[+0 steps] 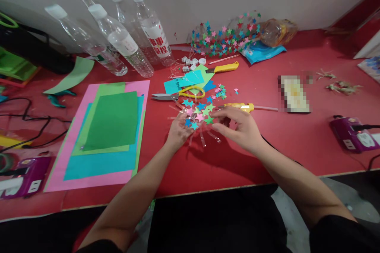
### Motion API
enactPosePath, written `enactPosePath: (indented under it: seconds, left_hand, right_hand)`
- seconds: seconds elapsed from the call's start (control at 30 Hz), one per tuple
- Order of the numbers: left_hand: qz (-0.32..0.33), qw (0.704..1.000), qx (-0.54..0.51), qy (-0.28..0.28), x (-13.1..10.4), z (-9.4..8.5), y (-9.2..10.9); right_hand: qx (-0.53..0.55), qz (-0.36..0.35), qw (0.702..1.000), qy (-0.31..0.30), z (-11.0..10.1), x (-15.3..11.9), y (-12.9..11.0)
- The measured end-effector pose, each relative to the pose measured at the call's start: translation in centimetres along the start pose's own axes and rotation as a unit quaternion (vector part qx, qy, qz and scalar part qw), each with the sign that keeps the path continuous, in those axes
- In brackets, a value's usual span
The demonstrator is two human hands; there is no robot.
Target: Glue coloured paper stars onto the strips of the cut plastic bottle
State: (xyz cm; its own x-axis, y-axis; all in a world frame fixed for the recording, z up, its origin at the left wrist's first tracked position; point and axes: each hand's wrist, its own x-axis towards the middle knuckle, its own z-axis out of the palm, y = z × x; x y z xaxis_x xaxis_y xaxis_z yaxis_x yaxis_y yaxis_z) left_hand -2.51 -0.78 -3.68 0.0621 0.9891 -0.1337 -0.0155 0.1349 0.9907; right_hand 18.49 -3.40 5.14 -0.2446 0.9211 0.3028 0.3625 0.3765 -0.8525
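My left hand (178, 129) and my right hand (237, 126) both hold a clear plastic piece with cut strips and small paper stars stuck on it (199, 118), just above the red table (208, 166). Loose coloured stars (220, 91) lie right behind it. Yellow-handled scissors (178, 95) rest behind my left hand. A yellow glue gun (242, 106) lies behind my right hand.
A stack of pink, blue and green paper sheets (103, 134) lies at left. Several clear bottles (124, 43) lean on the wall. A finished star-covered bottle (228, 35), a yellow cutter (224, 67) and purple power strips (353, 134) are around.
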Motion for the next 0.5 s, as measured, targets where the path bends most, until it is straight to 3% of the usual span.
enactPosePath:
  seconds: [0.23, 0.5]
  left_hand:
    - [-0.036, 0.998, -0.045, 0.01, 0.2, -0.19, -0.08]
    - [-0.024, 0.998, -0.047, 0.025, 0.19, -0.4, -0.31]
  right_hand:
    - [-0.038, -0.099, 0.994, 0.011, 0.22, -0.23, 0.09]
    - [-0.028, -0.044, 0.991, 0.124, -0.11, 0.01, 0.49]
